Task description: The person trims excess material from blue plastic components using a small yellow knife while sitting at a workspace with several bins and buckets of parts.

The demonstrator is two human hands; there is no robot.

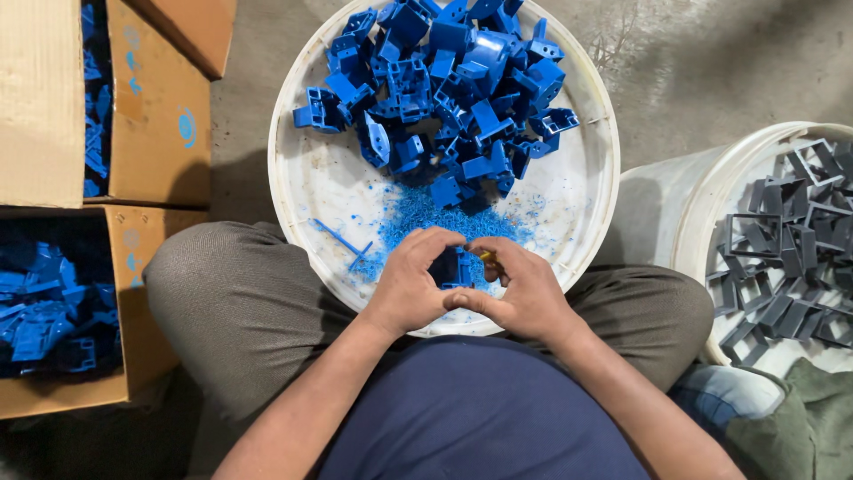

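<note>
My left hand (411, 283) grips a small blue plastic part (453, 267) over the near edge of a round white tub (311, 187). My right hand (522, 286) presses against the same part and holds a thin tool with a yellow tip (485, 256); most of the tool is hidden by the fingers. A heap of blue plastic parts (444, 84) fills the far half of the tub. Blue shavings (426, 218) lie scattered on the tub's floor just beyond my hands, with a thin blue strip (339, 238) to their left.
Two cardboard boxes (151, 116) holding blue parts (44, 311) stand at the left. A white bucket (702, 213) with several grey plastic frames (791, 249) stands at the right. My knees flank the tub; the floor is bare concrete (711, 62).
</note>
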